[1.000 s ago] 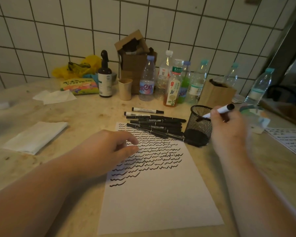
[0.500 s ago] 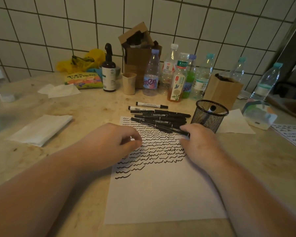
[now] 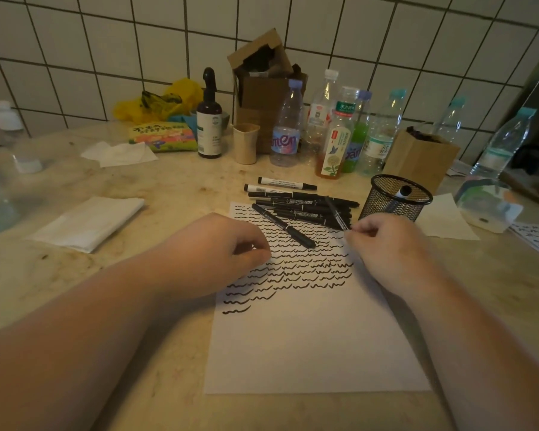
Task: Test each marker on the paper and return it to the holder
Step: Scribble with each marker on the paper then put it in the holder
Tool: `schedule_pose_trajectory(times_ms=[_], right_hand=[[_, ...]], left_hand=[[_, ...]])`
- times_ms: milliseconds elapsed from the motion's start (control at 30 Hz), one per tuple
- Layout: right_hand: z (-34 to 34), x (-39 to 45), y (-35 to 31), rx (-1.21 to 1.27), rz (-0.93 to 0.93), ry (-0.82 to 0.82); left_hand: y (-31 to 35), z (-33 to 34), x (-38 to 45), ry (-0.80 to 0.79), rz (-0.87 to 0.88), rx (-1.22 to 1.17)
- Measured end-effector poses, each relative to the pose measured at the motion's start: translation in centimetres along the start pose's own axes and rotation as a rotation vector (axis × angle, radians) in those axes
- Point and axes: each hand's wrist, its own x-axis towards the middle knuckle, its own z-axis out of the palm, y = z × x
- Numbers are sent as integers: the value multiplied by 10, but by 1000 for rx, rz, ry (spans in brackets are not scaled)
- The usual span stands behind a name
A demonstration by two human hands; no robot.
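While a white-capped marker point(image 3: 402, 193) now stands inside the black mesh holder point(image 3: 397, 199), the right hand point(image 3: 383, 244) has left the cup and come down to the pile of black markers point(image 3: 305, 209) at the top edge of the paper point(image 3: 318, 337), its fingertips pinching the near end of one thin black marker point(image 3: 336, 213) that slants up out of the pile. That reads as one marker tested and returned, and the next one just being picked up — a second ago the same hand was holding the white-barrelled marker over the holder's rim, and half a second ago it was only reaching flat toward the pile. The left hand point(image 3: 218, 250) has stayed where it was, loosely curled with nothing in it, resting on the paper's left edge over the rows of wavy test strokes and steadying the sheet. One loose black marker point(image 3: 282, 225) lies diagonally across the strokes, apart from both hands. About ten markers remain outside the holder, so by my judgement the task is at an early stage — uncapping the pinched marker likely comes next.
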Motion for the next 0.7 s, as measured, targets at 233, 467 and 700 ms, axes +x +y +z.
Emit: schedule_pose_trajectory(times_ms=[233,467,700], right_hand=[[4,-17,-19,773,-11,-299],[7,-29,-29,990,-157,-465],[6,-35,-31,1001,-248,-515]], left_hand=[[6,-2,-1,-21,-5,-174],[11,-2,-2,-68,22,-338],[8,-15,-5,-274,126,-344]])
